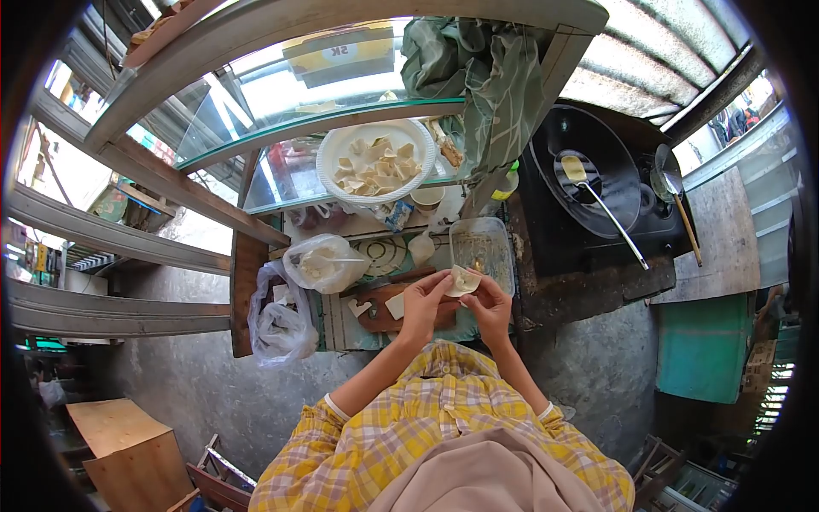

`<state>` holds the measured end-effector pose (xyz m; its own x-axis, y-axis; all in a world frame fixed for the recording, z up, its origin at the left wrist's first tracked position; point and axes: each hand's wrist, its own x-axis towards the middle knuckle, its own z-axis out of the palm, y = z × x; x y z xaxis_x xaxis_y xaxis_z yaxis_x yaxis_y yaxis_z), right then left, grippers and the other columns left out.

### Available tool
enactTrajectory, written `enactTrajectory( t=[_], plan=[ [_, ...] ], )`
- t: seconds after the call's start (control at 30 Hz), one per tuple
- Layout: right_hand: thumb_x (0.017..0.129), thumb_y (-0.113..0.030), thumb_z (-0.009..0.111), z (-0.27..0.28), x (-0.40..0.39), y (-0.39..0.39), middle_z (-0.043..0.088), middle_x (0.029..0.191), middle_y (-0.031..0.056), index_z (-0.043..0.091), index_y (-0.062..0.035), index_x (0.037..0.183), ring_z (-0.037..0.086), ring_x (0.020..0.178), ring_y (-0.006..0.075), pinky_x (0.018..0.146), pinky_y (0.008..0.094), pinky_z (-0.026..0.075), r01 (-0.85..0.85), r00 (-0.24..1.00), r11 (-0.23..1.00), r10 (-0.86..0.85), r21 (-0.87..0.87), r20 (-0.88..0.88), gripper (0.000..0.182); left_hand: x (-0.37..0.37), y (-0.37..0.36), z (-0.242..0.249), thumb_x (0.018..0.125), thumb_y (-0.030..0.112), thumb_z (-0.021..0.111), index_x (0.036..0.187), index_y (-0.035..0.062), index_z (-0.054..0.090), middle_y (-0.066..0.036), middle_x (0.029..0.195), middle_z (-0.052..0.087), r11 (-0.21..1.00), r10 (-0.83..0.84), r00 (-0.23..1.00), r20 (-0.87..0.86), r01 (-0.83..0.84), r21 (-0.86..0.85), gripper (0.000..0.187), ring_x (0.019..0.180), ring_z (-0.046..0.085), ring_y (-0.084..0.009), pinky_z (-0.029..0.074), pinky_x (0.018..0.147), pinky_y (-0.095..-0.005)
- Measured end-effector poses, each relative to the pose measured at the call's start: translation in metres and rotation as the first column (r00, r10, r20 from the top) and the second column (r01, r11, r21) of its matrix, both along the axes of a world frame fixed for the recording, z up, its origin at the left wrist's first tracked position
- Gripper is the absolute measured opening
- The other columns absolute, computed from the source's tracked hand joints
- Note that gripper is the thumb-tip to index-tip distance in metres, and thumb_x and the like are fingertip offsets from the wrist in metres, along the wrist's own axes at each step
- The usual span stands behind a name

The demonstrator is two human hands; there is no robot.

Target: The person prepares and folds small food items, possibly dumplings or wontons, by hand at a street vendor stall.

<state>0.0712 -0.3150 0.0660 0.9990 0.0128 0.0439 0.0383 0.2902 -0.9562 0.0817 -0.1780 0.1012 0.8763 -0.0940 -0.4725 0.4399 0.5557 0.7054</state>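
Left hand and right hand fingers both pinch one pale, soft dough wrapper above the worktop. One brown wooden board carries two flat squares; one clear plastic tub behind.

Bright daylight is falling from above, and the scene is looking evenly lit with soft, weak shadows. Glare is shining on the glass shelf above the white plate. The fisheye lens is bending straight lines strongly, and a black ring is closing the edges. Far corners are looking slightly blurred.
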Motion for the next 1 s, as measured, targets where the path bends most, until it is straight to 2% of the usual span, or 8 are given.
enactTrajectory(
  t=[0.1, 0.3, 0.4, 0.6, 0.7, 0.8, 0.9, 1.0],
  plan=[
    [0.079, 0.001, 0.066, 0.003, 0.0, 0.002, 0.059, 0.108, 0.0086, 0.053, 0.0051, 0.119, 0.058, 0.097, 0.0139, 0.084, 0.0262, 0.046, 0.061, 0.998, 0.998, -0.06, -0.008, 0.019, 0.043, -0.005, -0.004, 0.002, 0.087, 0.015, 0.06, 0.109, -0.0029, 0.059, -0.008, 0.095, 0.065, 1.0, 0.013, 1.0, 0.024, -0.014, 0.023, 0.029, 0.076, 0.066, -0.0154, 0.053, 0.061, -0.0227],
    [0.079, 0.005, 0.063, 0.024, 0.0, 0.013, 0.063, 0.104, 0.0126, 0.045, 0.0013, 0.128, 0.06, 0.091, 0.0133, 0.08, 0.0261, 0.048, 0.157, 0.987, 0.987, -0.156, 0.027, -0.029, 0.053, -0.01, -0.004, -0.003, 0.087, 0.015, 0.06, 0.108, -0.0017, 0.056, -0.008, 0.093, 0.065, 0.999, 0.042, 0.998, -0.053, -0.043, -0.019, 0.027, 0.074, 0.067, -0.0175, 0.052, 0.06, -0.0219],
    [0.079, 0.005, 0.064, 0.028, -0.002, 0.019, 0.065, 0.101, 0.013, 0.043, -0.0002, 0.131, 0.061, 0.089, 0.0128, 0.078, 0.0254, 0.049, 0.226, 0.974, 0.974, -0.226, 0.015, 0.014, 0.056, -0.009, -0.004, 0.004, 0.087, 0.015, 0.06, 0.107, -0.0011, 0.054, -0.008, 0.093, 0.065, 0.994, 0.07, 0.993, -0.092, -0.077, -0.08, 0.026, 0.074, 0.067, -0.0182, 0.052, 0.059, -0.0216],
    [0.079, 0.007, 0.063, 0.027, -0.003, 0.022, 0.066, 0.097, 0.0135, 0.043, -0.0004, 0.13, 0.062, 0.087, 0.0133, 0.076, 0.025, 0.049, 0.306, 0.952, 0.949, -0.302, -0.079, 0.056, 0.055, -0.009, -0.006, 0.01, 0.086, 0.016, 0.06, 0.107, -0.0006, 0.054, -0.009, 0.095, 0.064, 0.994, 0.072, 0.993, -0.095, -0.079, -0.071, 0.027, 0.075, 0.067, -0.0189, 0.052, 0.06, -0.0214],
    [0.08, 0.007, 0.062, 0.016, -0.004, 0.021, 0.066, 0.097, 0.0148, 0.043, -0.0001, 0.13, 0.062, 0.087, 0.0135, 0.075, 0.0252, 0.049, 0.35, 0.933, 0.923, -0.329, -0.158, 0.146, 0.054, -0.008, -0.005, 0.01, 0.086, 0.016, 0.06, 0.106, -0.0009, 0.054, -0.009, 0.095, 0.064, 0.994, 0.057, 0.994, -0.098, -0.066, -0.089, 0.027, 0.075, 0.067, -0.0189, 0.053, 0.06, -0.0214],
    [0.078, 0.004, 0.066, 0.015, -0.004, 0.02, 0.066, 0.099, 0.0153, 0.044, 0.0014, 0.129, 0.063, 0.089, 0.014, 0.079, 0.0254, 0.048, 0.381, 0.923, 0.91, -0.362, -0.166, 0.131, 0.056, -0.007, -0.002, 0.012, 0.087, 0.014, 0.058, 0.109, 0.0012, 0.055, -0.01, 0.1, 0.064, 0.991, 0.0, 0.993, -0.116, -0.016, -0.134, 0.026, 0.084, 0.066, -0.0189, 0.055, 0.067, -0.0247],
    [0.079, 0.004, 0.066, 0.027, -0.001, 0.022, 0.066, 0.099, 0.0157, 0.044, 0.0007, 0.13, 0.063, 0.091, 0.0148, 0.08, 0.0252, 0.047, 0.425, 0.904, 0.903, -0.42, -0.056, 0.077, 0.056, -0.007, 0.004, 0.017, 0.086, 0.014, 0.059, 0.119, -0.0033, 0.049, -0.015, 0.109, 0.059, 0.908, 0.019, 0.995, -0.096, -0.057, -0.414, 0.038, 0.095, 0.063, -0.0235, 0.054, 0.076, -0.0277],
    [0.079, 0.003, 0.065, 0.033, 0.006, 0.024, 0.066, 0.098, 0.0158, 0.043, -0.0002, 0.13, 0.062, 0.091, 0.0147, 0.081, 0.0252, 0.047, 0.471, 0.881, 0.88, -0.473, 0.066, 0.021, 0.055, -0.011, -0.003, 0.019, 0.088, 0.011, 0.056, 0.126, -0.0029, 0.044, -0.016, 0.116, 0.056, 0.938, 0.051, 0.996, 0.067, -0.025, -0.345, 0.042, 0.106, 0.058, -0.0243, 0.052, 0.084, -0.0315]
  ],
)
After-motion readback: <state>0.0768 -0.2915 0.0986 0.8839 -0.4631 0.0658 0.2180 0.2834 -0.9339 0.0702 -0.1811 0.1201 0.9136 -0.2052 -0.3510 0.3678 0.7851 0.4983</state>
